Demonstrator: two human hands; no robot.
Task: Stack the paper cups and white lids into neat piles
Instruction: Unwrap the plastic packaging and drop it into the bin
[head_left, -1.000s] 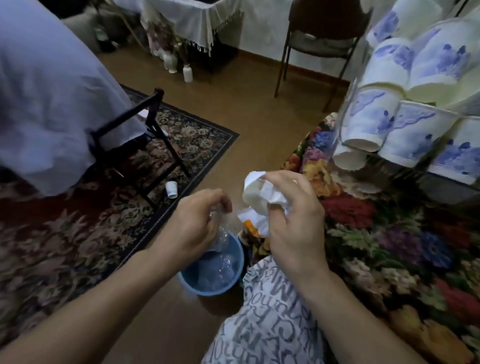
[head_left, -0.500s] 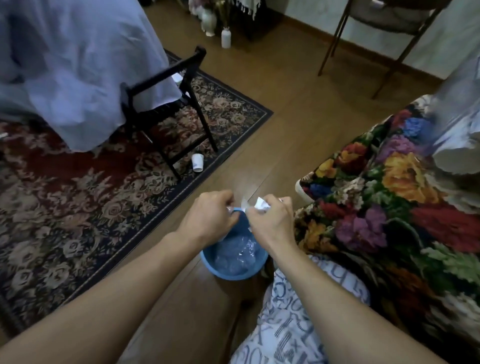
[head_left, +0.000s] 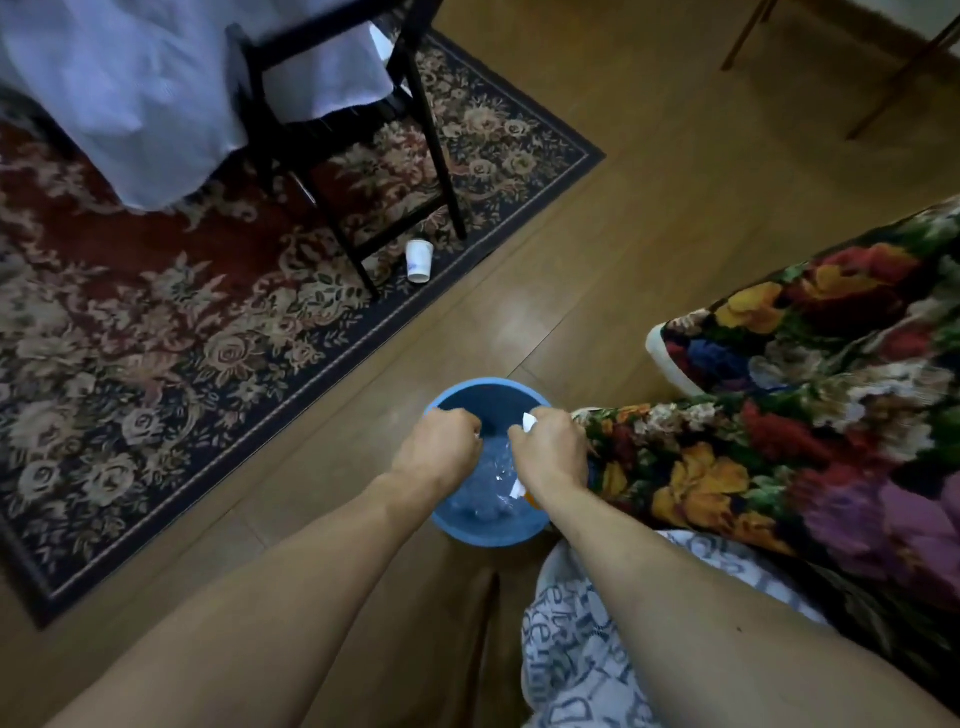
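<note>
Both my hands hover over a round blue bin (head_left: 488, 387) on the wooden floor. My right hand (head_left: 550, 449) grips a crumpled white paper scrap (head_left: 529, 422) that pokes out above its knuckles. My left hand (head_left: 436, 447) is curled at the bin's left rim, fingers down in crinkled clear plastic wrap (head_left: 491, 483) that fills the bin. A single white paper cup (head_left: 418, 261) with a blue print stands upside down on the rug's edge beside a chair leg. No lids or cup piles are in view.
A black chair (head_left: 441, 156) stands on the patterned rug (head_left: 156, 338), with a white cloth (head_left: 130, 78) draped behind it. A surface under a floral cloth (head_left: 779, 415) is close on my right. Bare wooden floor (head_left: 649, 208) lies beyond the bin.
My view has dropped from the cups on the floral surface to the floor. Both hands came down into the bin, the right one bringing the white paper with it.
</note>
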